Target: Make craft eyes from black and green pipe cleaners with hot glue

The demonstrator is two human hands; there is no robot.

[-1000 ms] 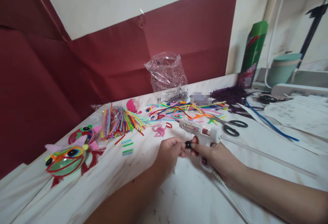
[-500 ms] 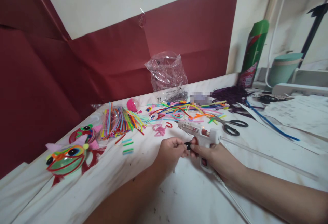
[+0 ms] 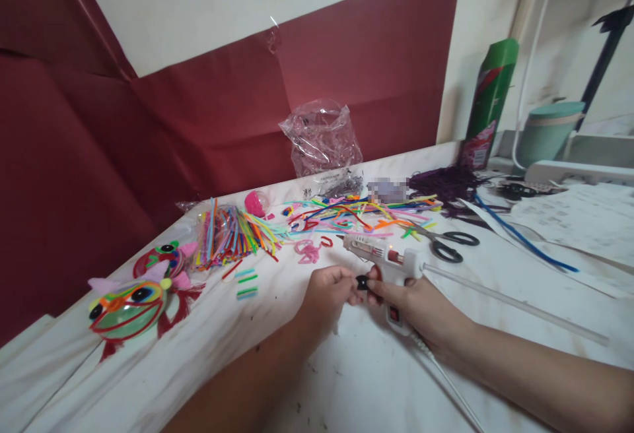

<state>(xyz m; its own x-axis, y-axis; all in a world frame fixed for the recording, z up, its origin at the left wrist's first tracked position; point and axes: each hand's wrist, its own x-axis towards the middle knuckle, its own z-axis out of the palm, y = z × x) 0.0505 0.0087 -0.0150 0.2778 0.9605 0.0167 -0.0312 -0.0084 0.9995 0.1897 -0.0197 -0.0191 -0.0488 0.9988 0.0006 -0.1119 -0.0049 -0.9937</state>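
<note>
My right hand [image 3: 413,304] is closed around the handle of a white hot glue gun [image 3: 384,251], whose nozzle points left and up. A long clear glue stick [image 3: 515,302] juts out of its back. Between both hands sits a small round black piece [image 3: 362,282]; it looks like a plastic eye, though it is too small to be sure. The fingers of my left hand [image 3: 329,291] pinch it from the left, and my right thumb touches its other side. Pink bent pipe cleaners [image 3: 308,251] lie just beyond my hands.
Behind are bundled colourful pipe cleaners [image 3: 238,235], black-handled scissors [image 3: 448,246] and a clear plastic bag [image 3: 321,139]. Two decorated fish-like crafts [image 3: 129,311] stand on the left. Toward the right are purple fringe [image 3: 446,189], a green bottle [image 3: 490,103] and white papers [image 3: 579,222].
Almost nothing differs. Both hands keep their hold on the small black piece, and the glue gun has barely shifted.
</note>
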